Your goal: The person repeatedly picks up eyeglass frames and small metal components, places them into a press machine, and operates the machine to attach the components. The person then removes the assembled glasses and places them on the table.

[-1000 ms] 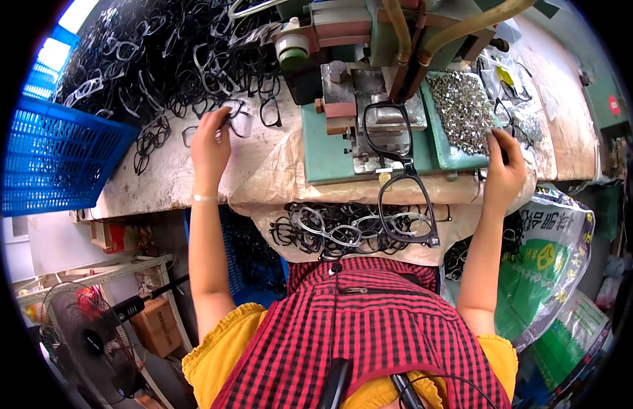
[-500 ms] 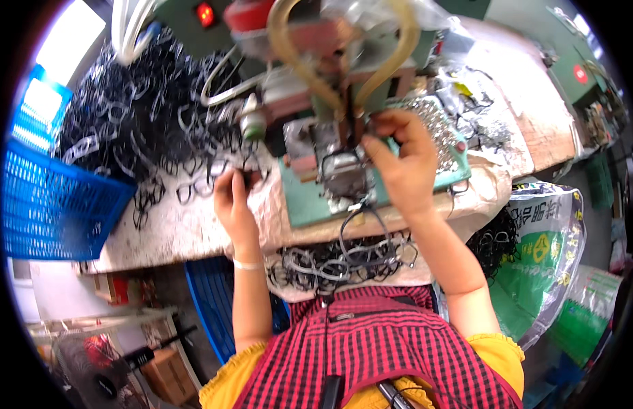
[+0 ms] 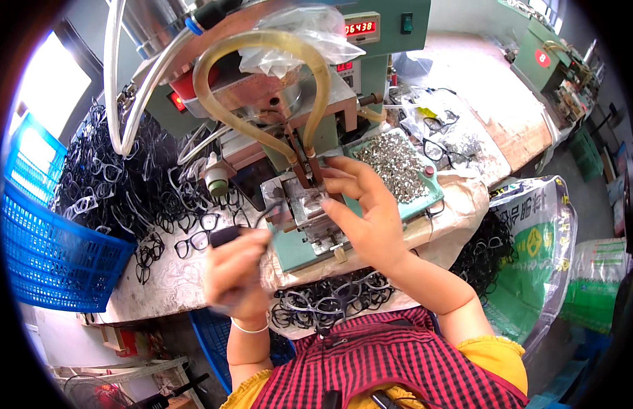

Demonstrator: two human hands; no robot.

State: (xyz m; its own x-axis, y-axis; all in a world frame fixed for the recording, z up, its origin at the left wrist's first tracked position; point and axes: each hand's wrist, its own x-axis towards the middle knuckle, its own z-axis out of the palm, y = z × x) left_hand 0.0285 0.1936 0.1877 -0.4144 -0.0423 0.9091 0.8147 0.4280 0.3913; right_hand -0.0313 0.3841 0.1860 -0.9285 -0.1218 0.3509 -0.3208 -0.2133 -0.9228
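My left hand [image 3: 238, 276], smeared by motion, is closed left of the machine's front, with a blurred black eyeglass frame [image 3: 267, 213] at its fingers. A black patch covers part of its fingertips; I cannot tell what it is. My right hand [image 3: 367, 215] reaches to the metal fixture [image 3: 306, 204] under the machine's tool, its thumb and bent fingers apart. No part shows between them. Two copper-coloured bars [image 3: 306, 170] come down at the fixture, next to those fingertips. A tan hose [image 3: 262, 41] loops above them.
Black eyeglass frames [image 3: 112, 174] are heaped at left beside a blue basket [image 3: 64, 238]. More frames [image 3: 330, 300] lie along the near edge. A green tray [image 3: 435, 194] of small metal parts [image 3: 395, 163] stands right of the fixture. A printed sack [image 3: 534, 252] stands at right.
My head view has shifted, showing more of the machine's top. My left hand has moved toward the near edge and the fixture. My right hand stays at the fixture, where a dark frame showed before.
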